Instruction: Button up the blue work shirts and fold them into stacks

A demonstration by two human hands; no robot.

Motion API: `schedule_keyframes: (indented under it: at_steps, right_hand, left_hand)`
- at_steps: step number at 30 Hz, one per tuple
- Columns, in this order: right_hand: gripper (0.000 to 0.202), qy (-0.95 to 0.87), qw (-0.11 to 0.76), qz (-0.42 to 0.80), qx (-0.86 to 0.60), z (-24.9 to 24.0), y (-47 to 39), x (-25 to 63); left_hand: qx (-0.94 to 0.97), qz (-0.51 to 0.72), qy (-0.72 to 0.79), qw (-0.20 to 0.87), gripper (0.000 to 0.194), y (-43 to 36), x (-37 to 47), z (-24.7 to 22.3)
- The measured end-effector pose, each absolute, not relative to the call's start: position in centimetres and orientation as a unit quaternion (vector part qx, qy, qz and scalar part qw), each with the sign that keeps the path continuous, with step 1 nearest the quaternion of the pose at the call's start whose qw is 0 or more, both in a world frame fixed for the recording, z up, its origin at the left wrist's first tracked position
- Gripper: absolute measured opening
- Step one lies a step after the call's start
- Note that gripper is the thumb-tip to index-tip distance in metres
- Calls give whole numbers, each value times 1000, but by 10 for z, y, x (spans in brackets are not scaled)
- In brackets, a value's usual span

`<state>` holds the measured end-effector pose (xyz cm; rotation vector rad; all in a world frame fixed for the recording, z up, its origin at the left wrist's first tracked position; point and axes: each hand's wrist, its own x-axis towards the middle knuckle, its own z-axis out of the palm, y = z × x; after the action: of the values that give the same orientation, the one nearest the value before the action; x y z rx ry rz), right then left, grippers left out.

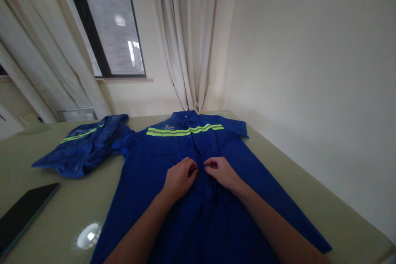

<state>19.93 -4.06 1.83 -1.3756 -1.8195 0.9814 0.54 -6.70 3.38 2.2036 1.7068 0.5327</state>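
A blue short-sleeved work shirt (148, 177) lies spread out front up, its collar pointing away from me. Yellow-green reflective stripes cross its chest, and small buttons show along the front opening. My left hand (182, 175) is at the middle of the placket, thumb and fingers pinched together. Just right of it, my right hand (221, 169) also pinches at the front edge, a small gap between the two hands. What lies between the fingertips is too small to make out, though both hands touch or nearly touch the shirt front.
A second blue garment (86, 144) with similar stripes lies crumpled to the left, by the shirt's sleeve. A dark flat panel (27, 214) rests at the left edge of the greenish table (71, 198). Behind are curtains (188, 29), a window and, at right, a white wall (309, 70).
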Motion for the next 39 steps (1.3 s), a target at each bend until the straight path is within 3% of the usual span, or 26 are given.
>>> schedule_keyframes:
  at_steps: [3, 11, 20, 30, 39]
  right_hand:
    - [23, -680, 351, 406, -500, 14, -40, 198]
    - [20, -704, 348, 338, -519, 19, -48, 193]
    - [28, -675, 362, 421, -485, 19, -47, 194]
    - [7, -746, 346, 230, -521, 26, -51, 189]
    - [5, -761, 327, 209, -519, 27, -50, 189]
  left_hand:
    - [799, 176, 565, 106, 12, -72, 9, 32]
    - [815, 175, 546, 89, 16, -70, 10, 29]
    - [731, 288, 582, 210, 14, -64, 14, 25]
    - [721, 363, 529, 262, 17, -64, 13, 23]
    - [681, 370, 549, 313, 16, -56, 12, 21]
